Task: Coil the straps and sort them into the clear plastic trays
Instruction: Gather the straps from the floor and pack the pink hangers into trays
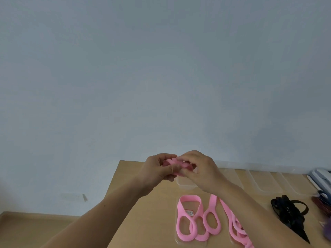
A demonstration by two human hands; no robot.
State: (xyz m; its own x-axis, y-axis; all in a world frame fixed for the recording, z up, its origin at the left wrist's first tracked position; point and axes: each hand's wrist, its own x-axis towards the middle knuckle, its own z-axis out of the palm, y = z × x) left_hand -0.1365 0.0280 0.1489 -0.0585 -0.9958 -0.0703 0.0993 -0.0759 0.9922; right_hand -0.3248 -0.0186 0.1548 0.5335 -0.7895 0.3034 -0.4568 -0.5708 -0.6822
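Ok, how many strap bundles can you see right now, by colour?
Pink: 2, the pink coil pinched by the left hand and right hand, and the loose pink loops on the table.
Black: 1, the black bundle.
Dark red: 1, the dark red bundle, cut off at the right edge.
Total: 4.

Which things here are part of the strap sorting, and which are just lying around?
Job: pink strap held in left hand and right hand; looped pink straps; black straps; clear trays.
Lying about: white object at far right; wall socket.
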